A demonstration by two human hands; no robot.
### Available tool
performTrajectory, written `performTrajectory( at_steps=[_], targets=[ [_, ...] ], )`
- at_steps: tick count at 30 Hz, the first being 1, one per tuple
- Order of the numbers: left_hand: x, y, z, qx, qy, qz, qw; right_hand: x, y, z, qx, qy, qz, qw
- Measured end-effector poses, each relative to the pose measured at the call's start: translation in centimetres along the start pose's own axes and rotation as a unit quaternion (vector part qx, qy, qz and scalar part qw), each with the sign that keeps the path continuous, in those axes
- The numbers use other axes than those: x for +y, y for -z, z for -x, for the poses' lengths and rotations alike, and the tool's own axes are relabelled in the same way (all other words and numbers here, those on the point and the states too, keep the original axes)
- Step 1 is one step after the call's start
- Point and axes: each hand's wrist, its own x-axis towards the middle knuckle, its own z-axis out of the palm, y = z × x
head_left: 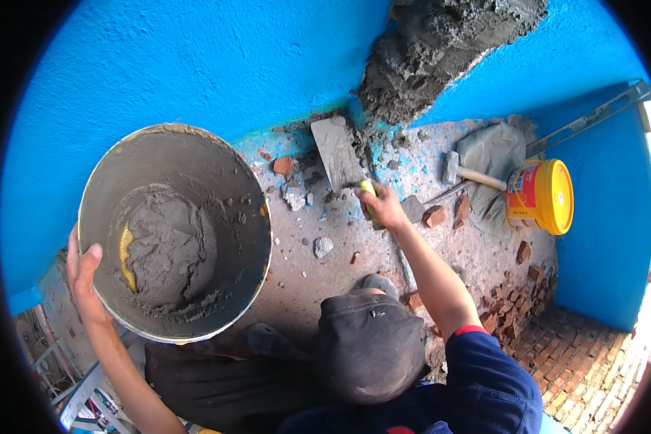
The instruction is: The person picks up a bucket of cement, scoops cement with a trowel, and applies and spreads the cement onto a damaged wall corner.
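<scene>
My right hand (383,206) grips the yellow-green handle of a trowel (334,152), whose flat blade is smeared with grey mortar and lies over the rubble-strewn floor (296,239) near the wall base. Above it, thick wet mortar (441,50) covers a strip in the corner of the blue wall (253,65). My left hand (84,278) holds the rim of a large bucket (177,130) at the left; inside, grey mortar (168,246) fills the bottom, with a yellow patch along its left side.
At right lie a hammer (477,176), grey sack (495,145), yellow lidded pail (550,199) and long metal bar (586,123). Broken bricks (506,311) pile beside a brick surface (571,362). My dark-clad knee (369,347) is at bottom centre; metal frames (79,409) show at lower left.
</scene>
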Motion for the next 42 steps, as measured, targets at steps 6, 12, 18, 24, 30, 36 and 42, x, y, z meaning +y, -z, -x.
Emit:
performTrajectory(
  at_steps=[6,12,18,24,30,36,42],
  targets=[
    [-0.2,0.6,0.1,0.019,0.013,-0.005,1.000,1.2,1.8,5.6,-0.075,-0.108,0.112,0.985],
    [0.1,-0.3,0.1,0.021,0.034,0.016,0.999,4.4,2.5,2.6,-0.073,-0.079,0.070,0.992],
    [-0.1,-0.5,0.1,0.011,0.027,0.002,1.000,3.9,2.8,1.6,-0.002,-0.094,0.014,0.995],
    [0.0,0.2,0.2,0.026,0.026,-0.007,0.999,4.0,0.8,2.2,0.086,-0.090,0.145,0.982],
    [0.2,0.5,0.4,0.025,0.023,-0.007,0.999,3.5,-0.1,2.6,0.133,-0.055,0.129,0.981],
    [0.6,-0.3,0.3,0.016,0.008,-0.012,1.000,2.9,-1.0,3.1,0.125,-0.050,0.108,0.985],
    [-0.4,-0.1,0.1,0.027,0.009,-0.017,0.999,4.5,-1.3,3.2,0.185,-0.049,0.203,0.960]
  ],
)
